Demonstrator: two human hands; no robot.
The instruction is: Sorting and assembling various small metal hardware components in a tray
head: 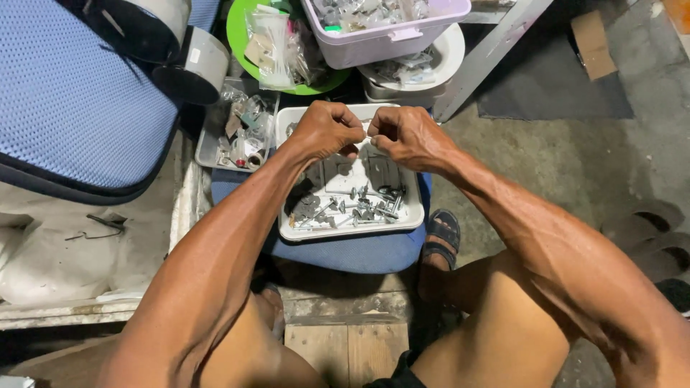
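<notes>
My left hand (327, 129) and my right hand (406, 134) are held close together above a white rectangular tray (411, 219). Both hands are closed, fingertips facing each other, and seem to pinch one small part between them; the part itself is too small to make out. The tray rests on a blue stool (345, 251) and holds several metal bolts, screws and washers (359, 208) along its near side.
A blue padded seat (72, 93) lies at left with rolls of tape (187, 65). Behind the tray stand a grey tray of small parts (237, 129), a green plate with plastic bags (277, 43) and a lilac tub (388, 29). A sandal (440, 237) sits on concrete floor.
</notes>
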